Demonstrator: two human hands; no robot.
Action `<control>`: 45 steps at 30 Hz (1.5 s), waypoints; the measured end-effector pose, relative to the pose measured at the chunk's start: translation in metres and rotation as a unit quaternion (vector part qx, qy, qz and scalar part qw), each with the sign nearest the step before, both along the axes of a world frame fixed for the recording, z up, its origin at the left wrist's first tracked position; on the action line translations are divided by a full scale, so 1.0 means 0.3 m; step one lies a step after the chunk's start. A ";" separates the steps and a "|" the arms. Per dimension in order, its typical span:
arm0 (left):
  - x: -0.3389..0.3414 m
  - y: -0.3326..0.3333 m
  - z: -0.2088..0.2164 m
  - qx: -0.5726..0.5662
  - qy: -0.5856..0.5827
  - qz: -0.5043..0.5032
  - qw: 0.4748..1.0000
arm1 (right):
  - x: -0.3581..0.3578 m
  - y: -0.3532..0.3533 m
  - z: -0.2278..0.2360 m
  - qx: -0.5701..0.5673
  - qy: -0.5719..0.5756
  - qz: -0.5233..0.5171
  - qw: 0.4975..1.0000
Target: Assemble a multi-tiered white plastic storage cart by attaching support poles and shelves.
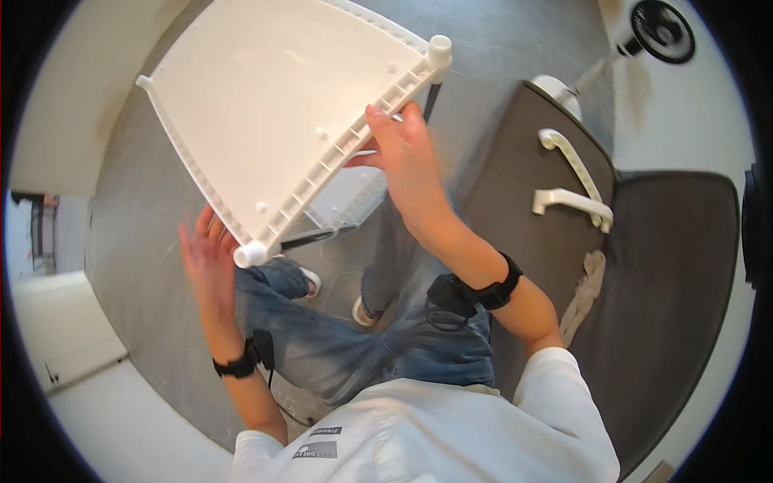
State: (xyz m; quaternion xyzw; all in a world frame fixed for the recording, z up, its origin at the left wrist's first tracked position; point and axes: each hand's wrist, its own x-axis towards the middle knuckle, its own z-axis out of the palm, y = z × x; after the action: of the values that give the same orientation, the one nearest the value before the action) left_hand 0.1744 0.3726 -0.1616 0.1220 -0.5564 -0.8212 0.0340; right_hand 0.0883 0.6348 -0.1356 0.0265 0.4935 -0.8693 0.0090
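A white plastic rack [266, 105] with a ribbed rim and round corner sockets tilts in front of me, its upper tier facing me. Dark tubes run from its corners to a lower white tier [352, 196]. My right hand [403, 157] pinches the upper tier's right-hand rim, thumb on top and some fingers underneath. Close to the near left corner is my left hand [211, 256], slightly blurred, its fingers spread along the rim's outer side. Whether the left fingertips press on the rim is hard to see.
On my right, a dark brown padded seat [515, 161] holds two white curved plastic pieces [576, 201] and a crumpled pale cloth [584, 298]. Behind it stands a fan [662, 32]. A white cabinet [64, 330] is at the left, and grey floor [137, 266] lies below.
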 end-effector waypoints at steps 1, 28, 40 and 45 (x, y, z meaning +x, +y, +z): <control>0.028 0.022 -0.007 0.011 0.005 -0.047 0.999 | 0.008 0.044 0.001 0.054 -0.024 -0.013 0.998; -0.061 0.220 0.013 -0.175 0.084 0.077 0.978 | -0.111 0.262 -0.193 0.134 0.013 -0.071 0.988; -0.146 0.053 0.036 -0.149 0.024 0.103 0.983 | 0.039 0.468 -0.358 0.553 0.173 -0.206 0.788; -0.187 0.012 -0.054 -0.083 0.026 0.071 0.994 | 0.223 0.915 -0.576 0.693 -0.036 -0.310 0.650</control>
State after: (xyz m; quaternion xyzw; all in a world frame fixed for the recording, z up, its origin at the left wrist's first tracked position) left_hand 0.1184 0.3761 -0.1778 0.1366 -0.6117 -0.7704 0.1170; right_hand 0.1552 0.9094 -0.3083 0.2075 0.9146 -0.2252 -0.2642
